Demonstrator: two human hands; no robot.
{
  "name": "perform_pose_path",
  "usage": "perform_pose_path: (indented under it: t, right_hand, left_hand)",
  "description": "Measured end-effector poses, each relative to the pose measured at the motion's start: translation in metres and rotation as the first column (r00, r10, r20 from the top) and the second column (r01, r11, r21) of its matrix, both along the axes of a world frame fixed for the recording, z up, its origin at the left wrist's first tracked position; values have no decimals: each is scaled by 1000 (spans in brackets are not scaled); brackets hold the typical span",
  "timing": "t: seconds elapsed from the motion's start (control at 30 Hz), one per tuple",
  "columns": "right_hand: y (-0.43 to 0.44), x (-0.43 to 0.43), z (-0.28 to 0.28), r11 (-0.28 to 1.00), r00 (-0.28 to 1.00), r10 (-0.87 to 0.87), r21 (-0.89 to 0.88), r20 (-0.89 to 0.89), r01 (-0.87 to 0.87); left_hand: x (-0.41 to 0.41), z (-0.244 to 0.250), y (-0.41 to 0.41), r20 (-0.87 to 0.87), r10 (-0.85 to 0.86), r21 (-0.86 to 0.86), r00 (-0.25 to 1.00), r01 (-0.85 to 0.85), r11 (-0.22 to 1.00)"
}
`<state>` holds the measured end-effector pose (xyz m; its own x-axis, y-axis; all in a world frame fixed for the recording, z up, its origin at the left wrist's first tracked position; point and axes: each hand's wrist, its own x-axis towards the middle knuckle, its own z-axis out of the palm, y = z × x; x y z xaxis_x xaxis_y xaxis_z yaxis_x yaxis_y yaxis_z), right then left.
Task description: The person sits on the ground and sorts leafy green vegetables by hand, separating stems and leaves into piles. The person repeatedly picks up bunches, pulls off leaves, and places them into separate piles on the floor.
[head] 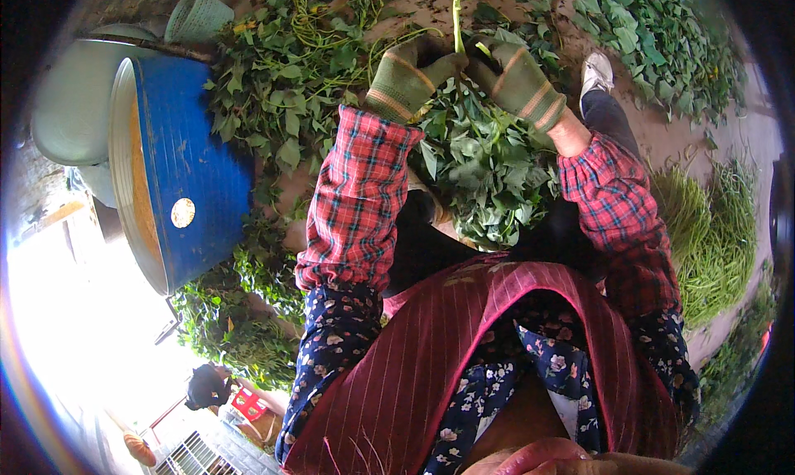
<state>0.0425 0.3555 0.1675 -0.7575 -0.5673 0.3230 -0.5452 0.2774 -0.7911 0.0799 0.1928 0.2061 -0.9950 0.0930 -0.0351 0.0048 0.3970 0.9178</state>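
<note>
Both of my hands wear green knitted gloves with orange stripes and meet in front of me. My left hand (413, 74) pinches a pale green stalk (458, 15) that rises between the hands. My right hand (512, 80) has its fingertips closed at the same spot, with a short, light green stem end (484, 51) showing in them. Below the hands lies a heap of broad-leaved green vines (487, 158), close to my lap. The lower stem between the gloves is partly hidden.
A blue tub (186, 139) stands at left, beside a pale basin (74, 102) and a green basket (197, 15). Leafy vines (286, 83) cover the floor near it; more leaves (658, 40) lie upper right. Stripped stalks (714, 239) lie at right. A white shoe (597, 72) rests ahead.
</note>
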Motion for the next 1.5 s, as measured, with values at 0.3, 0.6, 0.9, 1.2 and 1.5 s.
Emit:
perform_pose_path:
  t: [0.3,0.6,0.9,1.2,1.5]
  right_hand:
    - [18,-26,-6,962,933,-192,130,-305,240]
    - [34,-40,-18,971,783,-168,37,-598,236]
    - [-3,12,16,998,998,42,-51,46,-39]
    - [-1,4,-4,996,990,50,-82,132,-39]
    - [33,-48,-31,942,928,-303,76,-214,326]
  left_hand:
    - [5,14,3,111,-46,147,993,30,989]
    - [2,15,0,381,233,503,895,-412,760]
    - [-2,-9,-4,217,240,617,946,-323,717]
    - [-3,-22,1,-1,169,349,986,-158,924]
    - [8,2,-6,156,1,586,988,-94,805]
